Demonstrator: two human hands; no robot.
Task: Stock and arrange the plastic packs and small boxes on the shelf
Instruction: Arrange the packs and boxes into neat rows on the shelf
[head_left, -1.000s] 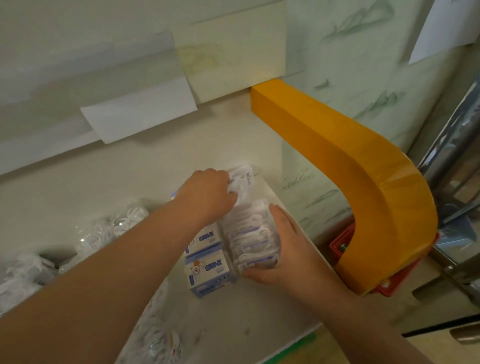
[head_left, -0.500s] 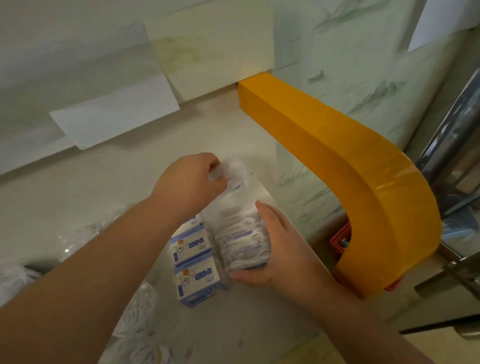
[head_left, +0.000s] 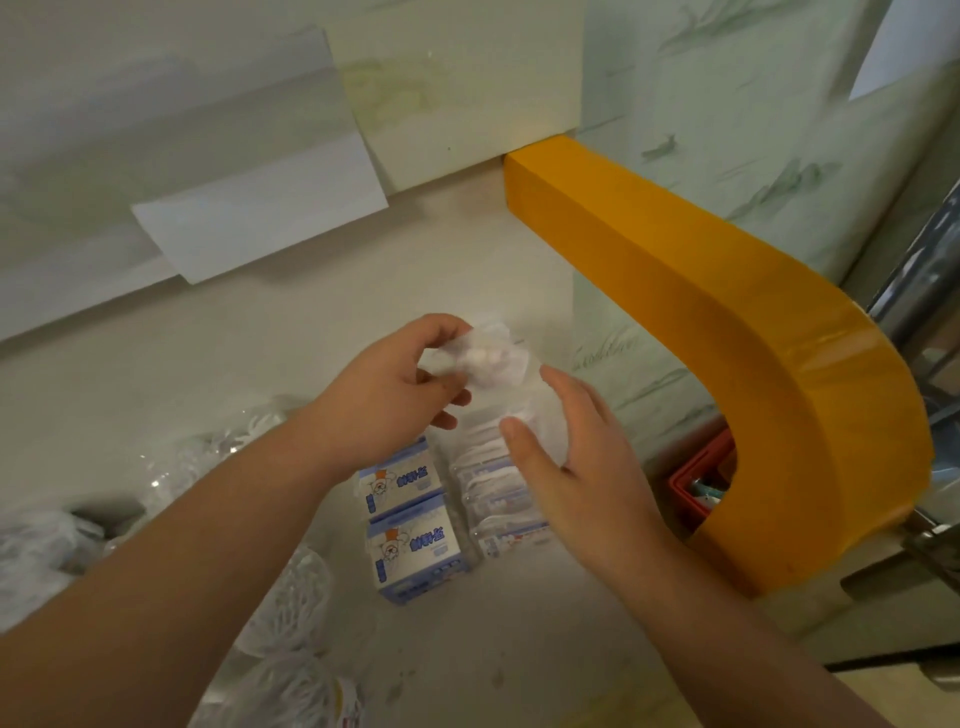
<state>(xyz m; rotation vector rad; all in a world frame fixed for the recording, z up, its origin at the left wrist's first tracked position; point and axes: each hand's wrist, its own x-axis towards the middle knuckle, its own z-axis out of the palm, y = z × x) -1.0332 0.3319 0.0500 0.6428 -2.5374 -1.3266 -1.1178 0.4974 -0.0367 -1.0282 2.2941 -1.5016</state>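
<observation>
Left hand (head_left: 400, 389) pinches a plastic pack's (head_left: 498, 441) top; right hand (head_left: 576, 457), fingers spread, should steady it beside the small boxes (head_left: 410, 519).

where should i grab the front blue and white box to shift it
Grip the front box across its two side faces, coming straight down from above: it stands upright with its top free, but a second box sits against its back.

L hand (head_left: 400, 395) pinches plastic pack (head_left: 480, 356) top; R hand (head_left: 576, 457) open beside it, small boxes (head_left: 410, 519) on shelf (head_left: 291, 364).
</observation>
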